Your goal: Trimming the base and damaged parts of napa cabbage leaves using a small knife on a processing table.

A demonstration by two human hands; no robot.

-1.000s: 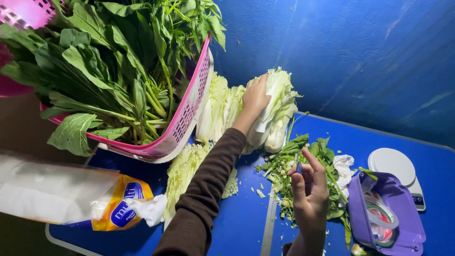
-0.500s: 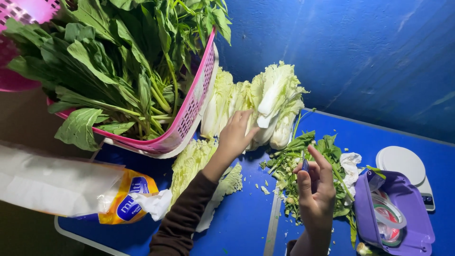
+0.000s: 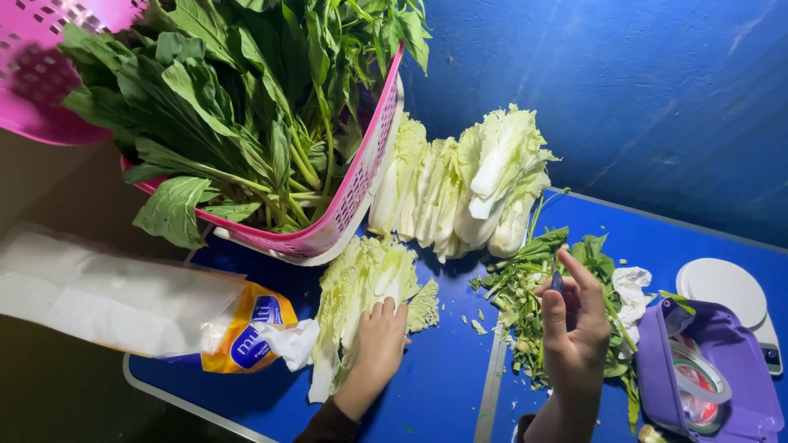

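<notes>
**Left hand on cabbage piece, right hand raised over green scraps**

Left hand [image 3: 379,338] lies flat on a pale green cabbage piece [image 3: 353,299] that rests on the blue surface [image 3: 443,385], just in front of the pink basket [image 3: 353,197]. Fingers [image 3: 387,310] are spread loose and pressing on the leaves, not closed around them. Right hand [image 3: 574,328] is lifted above a heap of green scraps [image 3: 525,295], fingers curled together with a small dark item pinched at the fingertips; too small to tell what it is. More cabbage pieces [image 3: 468,184] stand leaning against the basket side and the blue wall [image 3: 624,90]. The basket is tilted and full of leafy greens [image 3: 238,107]. A plastic bag with a yellow and blue end [image 3: 164,316] lies at the left edge of the surface, touching the cabbage piece. A purple tape dispenser [image 3: 710,377] sits at far right, a white round scale [image 3: 726,287] behind it.
</notes>
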